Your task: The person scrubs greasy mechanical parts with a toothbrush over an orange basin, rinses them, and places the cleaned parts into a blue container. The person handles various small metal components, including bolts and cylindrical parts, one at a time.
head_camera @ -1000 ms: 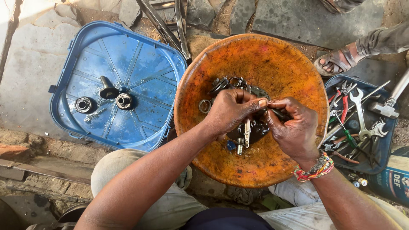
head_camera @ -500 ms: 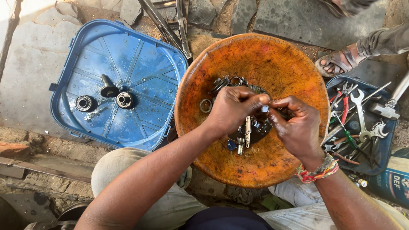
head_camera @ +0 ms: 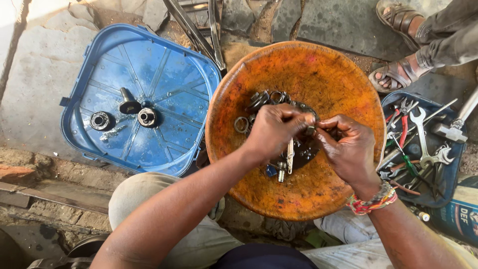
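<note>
Head view: your hands over the bowl (head_camera: 318,65).
Left hand (head_camera: 271,132): pinched a small part (head_camera: 309,130).
Right hand (head_camera: 351,149): fingertips had closed onto it.
Change: hands stayed together.

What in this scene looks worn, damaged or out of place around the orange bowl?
The orange bowl is heavily rust-stained and blotchy. Both hands, left hand and right hand, pinch a small metal part above its oily parts pile. Nothing looks spilled.
</note>
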